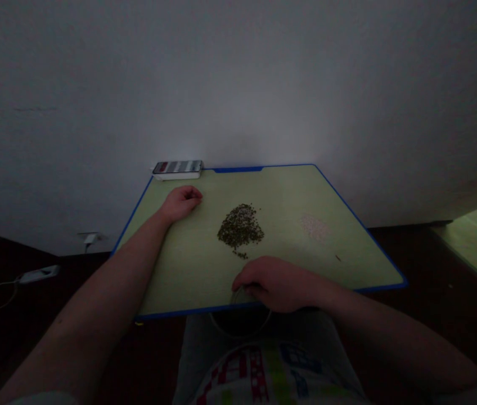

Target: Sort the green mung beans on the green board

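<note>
On the left part of a pale yellow-green folding table, my left hand rests with its fingers curled in; what they hold, if anything, is hidden. My right hand is closed at the near edge, its fingers on a clear, curved-edged thing whose kind I cannot make out. Just beyond it lies a heap of small dark greenish-brown grains, with pale bits mixed in on top. Several strays lie at its near side. Farther right is a thin spread of pale whitish grains.
A phone lies on a white box at the far left corner. A small brown sliver lies right of the pale grains. Below the near edge is a dark round container. A wall stands behind; a power strip lies at left.
</note>
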`<move>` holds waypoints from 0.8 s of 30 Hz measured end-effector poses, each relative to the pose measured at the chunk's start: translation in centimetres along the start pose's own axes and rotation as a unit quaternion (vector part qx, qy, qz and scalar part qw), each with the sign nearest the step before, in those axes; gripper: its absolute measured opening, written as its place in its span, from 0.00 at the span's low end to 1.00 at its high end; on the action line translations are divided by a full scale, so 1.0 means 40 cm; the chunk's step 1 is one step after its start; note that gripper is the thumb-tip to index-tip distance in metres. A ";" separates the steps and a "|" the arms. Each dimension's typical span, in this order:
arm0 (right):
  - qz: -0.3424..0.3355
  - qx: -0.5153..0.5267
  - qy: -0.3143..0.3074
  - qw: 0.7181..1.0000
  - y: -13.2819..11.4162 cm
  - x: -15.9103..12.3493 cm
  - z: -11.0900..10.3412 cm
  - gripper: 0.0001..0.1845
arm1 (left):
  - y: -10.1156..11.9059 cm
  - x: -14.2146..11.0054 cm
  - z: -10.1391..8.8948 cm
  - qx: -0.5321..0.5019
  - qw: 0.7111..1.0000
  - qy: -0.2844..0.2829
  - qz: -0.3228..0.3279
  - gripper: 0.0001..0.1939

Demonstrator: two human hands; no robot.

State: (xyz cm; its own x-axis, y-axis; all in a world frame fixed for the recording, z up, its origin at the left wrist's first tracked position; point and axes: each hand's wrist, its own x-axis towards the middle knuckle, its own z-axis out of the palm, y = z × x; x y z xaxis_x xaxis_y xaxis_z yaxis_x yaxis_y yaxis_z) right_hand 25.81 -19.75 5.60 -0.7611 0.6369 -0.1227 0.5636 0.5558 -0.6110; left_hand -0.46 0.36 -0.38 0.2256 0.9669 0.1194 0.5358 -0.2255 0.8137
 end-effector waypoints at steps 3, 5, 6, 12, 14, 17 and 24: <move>0.017 0.008 0.052 0.998 0.021 -0.035 -0.020 0.18 | -0.004 0.002 0.001 -0.003 1.000 -0.004 0.003 0.11; 0.059 -0.003 0.114 0.992 0.048 -0.057 -0.031 0.18 | -0.005 0.002 0.001 -0.004 1.000 -0.003 0.001 0.11; 0.084 -0.009 0.140 0.987 0.063 -0.065 -0.034 0.17 | -0.006 0.003 0.002 -0.005 1.000 -0.003 0.002 0.11; 0.157 -0.056 0.179 0.970 0.122 -0.066 -0.027 0.18 | 0.001 0.001 0.001 0.009 1.000 -0.003 0.001 0.10; 0.161 -0.062 0.175 0.969 0.123 -0.057 -0.023 0.18 | 0.003 0.001 0.000 0.011 1.000 -0.003 0.002 0.10; 0.163 -0.075 0.175 0.968 0.116 -0.046 -0.018 0.18 | 0.002 0.001 -0.002 0.016 1.000 -0.002 0.007 0.10; 0.192 -0.093 0.200 0.956 0.100 -0.047 -0.015 0.18 | 0.005 -0.003 -0.002 0.024 1.000 0.000 0.009 0.10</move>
State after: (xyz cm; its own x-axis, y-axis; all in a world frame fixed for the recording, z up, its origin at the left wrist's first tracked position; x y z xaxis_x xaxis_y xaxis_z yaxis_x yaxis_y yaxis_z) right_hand 29.69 -18.38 3.85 -0.3235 0.9460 0.0216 0.8529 0.3014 -0.4264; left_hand -0.44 0.22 -0.19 0.2356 0.9625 0.1348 0.5695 -0.2491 0.7834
